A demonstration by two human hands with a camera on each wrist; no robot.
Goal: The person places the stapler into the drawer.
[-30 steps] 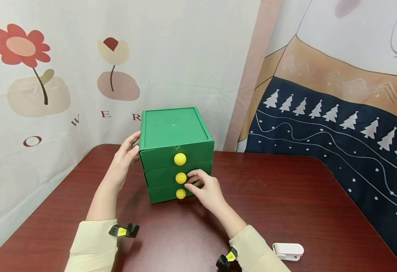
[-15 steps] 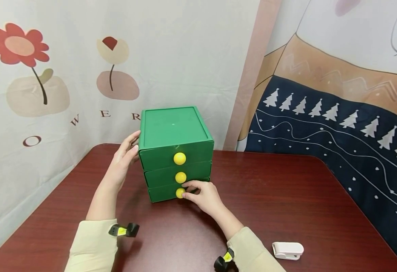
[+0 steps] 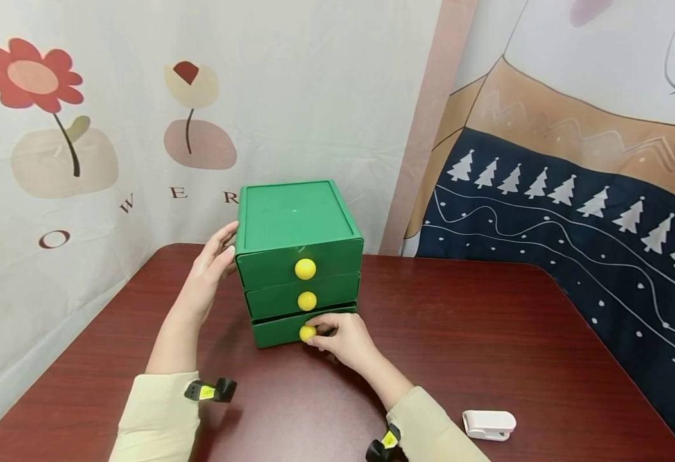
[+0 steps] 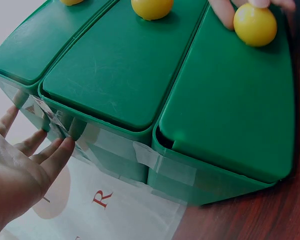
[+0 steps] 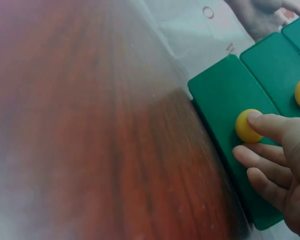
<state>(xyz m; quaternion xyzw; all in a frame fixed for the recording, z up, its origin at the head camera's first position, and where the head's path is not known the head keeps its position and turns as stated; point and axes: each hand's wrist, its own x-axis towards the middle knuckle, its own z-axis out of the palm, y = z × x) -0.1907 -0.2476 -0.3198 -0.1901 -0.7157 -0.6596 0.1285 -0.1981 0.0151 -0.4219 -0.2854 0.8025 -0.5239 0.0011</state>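
Observation:
A green cabinet (image 3: 297,218) with three stacked drawers stands on the table, each drawer with a round yellow knob. My right hand (image 3: 346,337) pinches the bottom drawer's knob (image 3: 307,333) between thumb and fingers; the right wrist view shows the thumb on that knob (image 5: 247,127). The bottom drawer (image 3: 276,332) sits slightly forward, with a thin dark gap along its top edge. At the cabinet's left side, my left hand (image 3: 207,273) rests its extended fingers on the wall. In the left wrist view those fingertips (image 4: 66,145) touch the taped side.
A white, stapler-like object (image 3: 489,425) lies on the dark red table (image 3: 459,333) near the right forearm. Behind the table hangs a printed cloth (image 3: 314,96) with flowers and letters; a dark blue printed cloth (image 3: 545,237) hangs at the right.
My right hand has moved down from beside the middle knob to the bottom knob and taken hold of it. The bottom drawer has come slightly forward. My left hand stays in place.

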